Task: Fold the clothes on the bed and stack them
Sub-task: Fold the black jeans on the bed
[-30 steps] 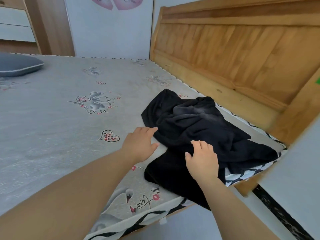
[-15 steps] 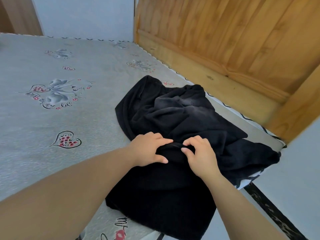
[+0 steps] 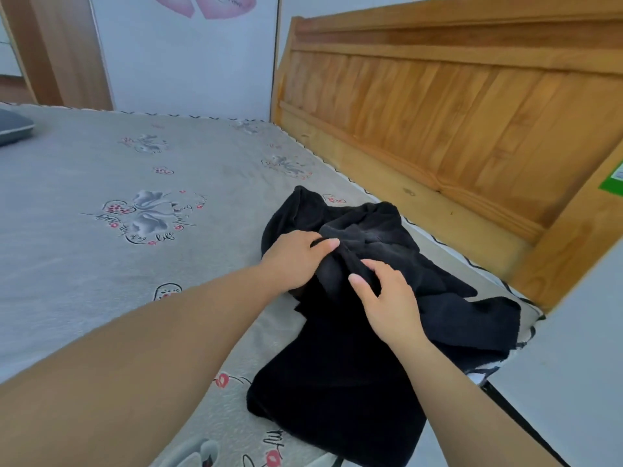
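Observation:
A crumpled black garment lies on the near right corner of the bed, one end hanging over the front edge. My left hand grips a fold of the black cloth near its upper middle, thumb and fingers pinched round it. Just to the right and nearer, my right hand holds the same bunched fold, with fingers curled into the fabric. Both hands are close together on the garment.
The grey sheet with heart and swan prints spreads wide to the left. A wooden headboard runs along the right side. A grey pillow lies at the far left. A white wall and a wooden cabinet stand behind.
Both hands went from resting on the garment's near edge to gripping a fold further up its middle. The cloth is now bunched between them and pulled up slightly.

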